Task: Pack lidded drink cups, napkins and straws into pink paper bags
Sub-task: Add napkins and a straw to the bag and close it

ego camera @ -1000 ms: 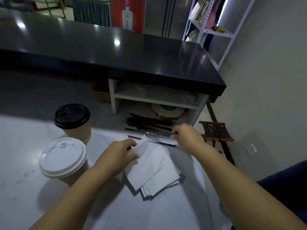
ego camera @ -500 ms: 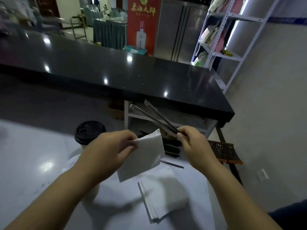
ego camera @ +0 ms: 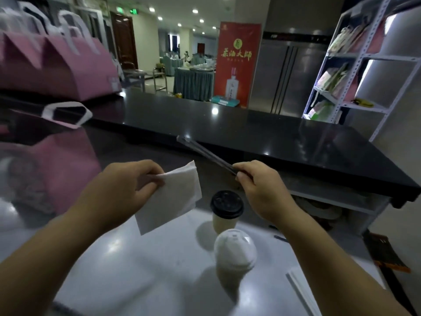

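Note:
My left hand (ego camera: 124, 189) pinches a white napkin (ego camera: 173, 197) by its upper corner, held up over the white table. My right hand (ego camera: 259, 190) grips wrapped dark straws (ego camera: 205, 155) that point up and to the left. Below them stand two paper cups: one with a black lid (ego camera: 226, 205) and, nearer to me, one with a white lid (ego camera: 234, 247). An open pink paper bag (ego camera: 66, 165) stands at the left, its white-edged mouth at the level of the black counter. More pink bags (ego camera: 57, 62) with white handles stand on that counter.
A long black counter (ego camera: 273, 137) runs across behind the white table (ego camera: 141, 258). A stack of napkins (ego camera: 303, 290) lies at the lower right beside my right forearm. A white metal shelf rack (ego camera: 355, 71) stands at the right, by the wall.
Both hands lifted from the table, the left with one napkin, the right with straws. My view swung up and left, bringing the pink bags in and the napkin stack to the lower right.

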Demonstrator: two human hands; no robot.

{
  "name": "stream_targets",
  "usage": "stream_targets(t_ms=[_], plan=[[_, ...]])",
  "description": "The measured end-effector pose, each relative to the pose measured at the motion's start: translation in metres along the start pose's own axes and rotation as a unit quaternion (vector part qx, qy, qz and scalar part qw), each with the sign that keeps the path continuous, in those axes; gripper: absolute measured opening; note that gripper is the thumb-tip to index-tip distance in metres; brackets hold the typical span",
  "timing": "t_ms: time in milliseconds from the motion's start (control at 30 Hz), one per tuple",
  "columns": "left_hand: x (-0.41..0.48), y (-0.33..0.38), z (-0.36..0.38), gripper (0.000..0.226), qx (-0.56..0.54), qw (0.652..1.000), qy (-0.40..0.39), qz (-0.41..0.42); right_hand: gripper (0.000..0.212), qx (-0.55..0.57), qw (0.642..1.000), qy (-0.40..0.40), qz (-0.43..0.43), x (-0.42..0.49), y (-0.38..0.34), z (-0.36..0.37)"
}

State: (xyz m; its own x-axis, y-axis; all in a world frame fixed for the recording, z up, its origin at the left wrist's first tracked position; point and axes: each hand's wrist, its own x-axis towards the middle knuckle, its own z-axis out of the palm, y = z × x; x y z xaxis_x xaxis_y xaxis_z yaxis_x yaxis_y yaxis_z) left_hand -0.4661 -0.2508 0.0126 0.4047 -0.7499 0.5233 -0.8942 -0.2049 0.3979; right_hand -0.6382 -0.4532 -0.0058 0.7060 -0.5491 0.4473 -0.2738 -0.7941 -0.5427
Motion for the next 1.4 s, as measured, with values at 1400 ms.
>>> stream_targets(t_ms=[1400], plan=[[0.108,-0.455,-0.212,0.019,-0.031,0.997,0.025,0.066,0.034,-0.277,0.949,-0.106,-0.110,0.281,-0.300,0.355]])
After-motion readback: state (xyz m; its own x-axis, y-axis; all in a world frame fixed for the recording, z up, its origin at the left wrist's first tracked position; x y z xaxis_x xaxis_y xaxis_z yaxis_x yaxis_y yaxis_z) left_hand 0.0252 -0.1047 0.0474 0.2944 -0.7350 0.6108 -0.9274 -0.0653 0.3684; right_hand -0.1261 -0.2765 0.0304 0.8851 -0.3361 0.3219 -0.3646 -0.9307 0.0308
